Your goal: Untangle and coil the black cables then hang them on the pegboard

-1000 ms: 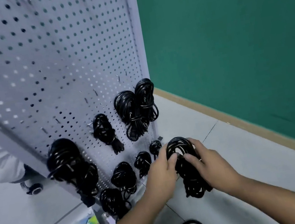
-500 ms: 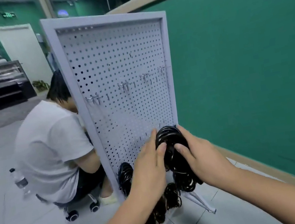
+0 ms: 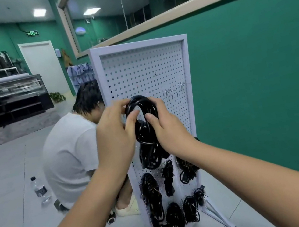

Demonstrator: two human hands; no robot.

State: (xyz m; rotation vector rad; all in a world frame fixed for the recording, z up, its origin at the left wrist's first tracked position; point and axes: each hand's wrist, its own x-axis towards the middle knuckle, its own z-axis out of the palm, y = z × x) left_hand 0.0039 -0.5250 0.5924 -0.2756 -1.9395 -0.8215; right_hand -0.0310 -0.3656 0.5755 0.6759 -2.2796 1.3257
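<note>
1. While the left hand [image 3: 117,137] and right hand [image 3: 169,129] gripped one coiled black cable [image 3: 148,149] between them, it hung before the pegboard [image 3: 143,70] at mid-height, near the centre of view; the left fingers [image 3: 120,106] curled over the loop's top with the thumb beneath; the right hand's closed round its three o'clock side.
2. Whether the loop had caught on a peg could not be told; the hands hid that spot.
3. At six o'clock from the held coil, several hung coils [image 3: 150,191] filled the lower board; bare hooks [image 3: 169,92] stuck out at two o'clock.
4. At nine o'clock of the board a seated person [image 3: 68,155] bent low; a water bottle [image 3: 40,190] stood on the floor [image 3: 2,179] at eight o'clock.
5. By my reading the step in hand was hanging, coiling being done for this cable; the next move called for keeping the top loop open, slipping it over a free hook, and letting go only once the weight sat there, lest the turns spill loose.
</note>
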